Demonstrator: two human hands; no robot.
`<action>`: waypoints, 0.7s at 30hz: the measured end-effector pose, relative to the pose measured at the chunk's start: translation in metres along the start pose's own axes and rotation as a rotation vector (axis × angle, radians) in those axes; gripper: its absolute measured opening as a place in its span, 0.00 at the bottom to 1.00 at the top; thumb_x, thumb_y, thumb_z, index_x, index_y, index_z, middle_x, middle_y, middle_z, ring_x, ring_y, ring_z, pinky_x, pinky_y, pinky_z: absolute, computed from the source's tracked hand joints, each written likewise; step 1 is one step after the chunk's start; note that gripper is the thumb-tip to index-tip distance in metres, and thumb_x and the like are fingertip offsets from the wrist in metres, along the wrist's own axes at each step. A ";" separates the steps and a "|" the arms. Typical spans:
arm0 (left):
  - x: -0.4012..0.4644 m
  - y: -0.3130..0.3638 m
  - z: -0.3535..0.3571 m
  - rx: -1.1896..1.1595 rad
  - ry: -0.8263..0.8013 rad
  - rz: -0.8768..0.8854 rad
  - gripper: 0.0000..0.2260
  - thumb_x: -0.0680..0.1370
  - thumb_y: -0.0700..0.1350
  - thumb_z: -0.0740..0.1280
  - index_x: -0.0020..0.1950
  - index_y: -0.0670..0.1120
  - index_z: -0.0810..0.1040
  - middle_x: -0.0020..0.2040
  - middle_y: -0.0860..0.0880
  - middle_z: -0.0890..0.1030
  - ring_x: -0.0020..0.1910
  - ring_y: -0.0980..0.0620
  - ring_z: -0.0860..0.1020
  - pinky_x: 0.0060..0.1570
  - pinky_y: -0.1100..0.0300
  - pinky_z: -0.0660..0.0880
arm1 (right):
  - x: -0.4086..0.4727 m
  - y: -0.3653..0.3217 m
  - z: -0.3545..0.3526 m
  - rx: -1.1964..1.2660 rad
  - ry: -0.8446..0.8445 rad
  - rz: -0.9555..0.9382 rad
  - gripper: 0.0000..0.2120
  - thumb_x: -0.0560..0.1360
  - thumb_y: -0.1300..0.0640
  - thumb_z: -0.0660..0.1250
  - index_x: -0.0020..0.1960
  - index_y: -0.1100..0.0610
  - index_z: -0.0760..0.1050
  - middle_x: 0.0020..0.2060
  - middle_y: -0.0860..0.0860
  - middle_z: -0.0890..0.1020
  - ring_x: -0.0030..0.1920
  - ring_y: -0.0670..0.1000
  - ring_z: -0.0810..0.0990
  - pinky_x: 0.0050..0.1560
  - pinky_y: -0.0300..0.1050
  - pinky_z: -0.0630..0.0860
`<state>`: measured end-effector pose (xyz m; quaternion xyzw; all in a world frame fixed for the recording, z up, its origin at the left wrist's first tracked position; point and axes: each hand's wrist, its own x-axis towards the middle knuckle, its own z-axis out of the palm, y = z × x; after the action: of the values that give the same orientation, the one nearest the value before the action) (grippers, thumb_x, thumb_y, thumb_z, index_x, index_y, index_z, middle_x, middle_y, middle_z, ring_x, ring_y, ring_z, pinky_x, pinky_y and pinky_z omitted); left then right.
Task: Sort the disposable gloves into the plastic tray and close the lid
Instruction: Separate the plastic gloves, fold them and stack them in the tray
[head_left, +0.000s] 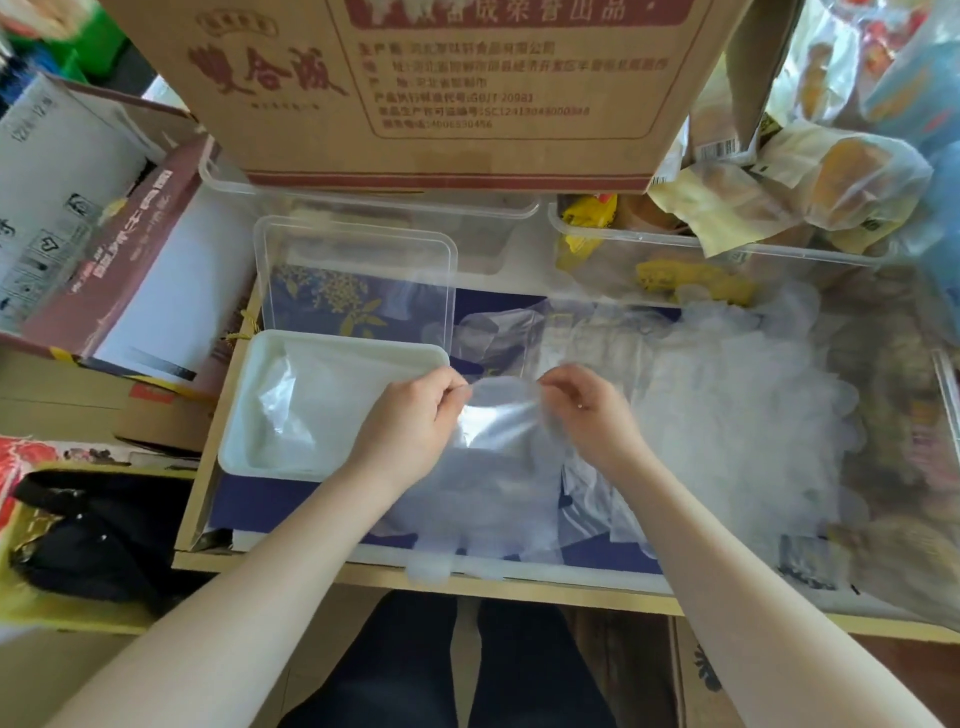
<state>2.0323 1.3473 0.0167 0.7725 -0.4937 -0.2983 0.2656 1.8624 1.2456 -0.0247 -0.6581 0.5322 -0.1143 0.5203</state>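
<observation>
Both the left hand (415, 415) and right hand (582, 410) pinch one clear disposable glove (498, 431) by its far edge, stretching it flat, probably for laying into the white plastic tray (244, 447) at left, whose clear lid (358, 280) lies beyond.

A white tray (244, 447) lies open at left with one clear glove (291, 405) inside. Its clear lid (358, 280) lies just behind it. A heap of filmy gloves (727, 415) spreads to the right.
</observation>
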 end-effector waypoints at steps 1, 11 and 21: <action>0.003 -0.004 -0.001 0.005 0.014 -0.006 0.08 0.79 0.43 0.63 0.41 0.44 0.75 0.26 0.55 0.71 0.28 0.59 0.70 0.29 0.67 0.63 | 0.007 0.009 -0.003 -0.162 0.060 0.039 0.15 0.77 0.53 0.64 0.62 0.56 0.72 0.54 0.52 0.77 0.51 0.51 0.76 0.42 0.37 0.75; 0.016 -0.024 -0.017 -0.010 -0.072 0.004 0.08 0.79 0.45 0.62 0.41 0.45 0.75 0.28 0.52 0.73 0.28 0.52 0.68 0.31 0.65 0.65 | 0.023 0.039 -0.006 -0.734 0.248 -0.105 0.15 0.74 0.55 0.67 0.58 0.61 0.76 0.63 0.57 0.73 0.62 0.62 0.70 0.56 0.51 0.66; 0.022 -0.008 0.011 0.137 -0.167 0.454 0.14 0.75 0.54 0.58 0.43 0.50 0.81 0.51 0.56 0.74 0.36 0.56 0.67 0.31 0.61 0.68 | 0.008 0.000 -0.052 0.307 0.392 0.077 0.09 0.76 0.60 0.64 0.38 0.56 0.70 0.31 0.50 0.75 0.30 0.47 0.70 0.30 0.37 0.64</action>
<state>2.0368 1.3292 -0.0006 0.6307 -0.6940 -0.2592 0.2311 1.8292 1.2096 -0.0057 -0.5158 0.6238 -0.2995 0.5051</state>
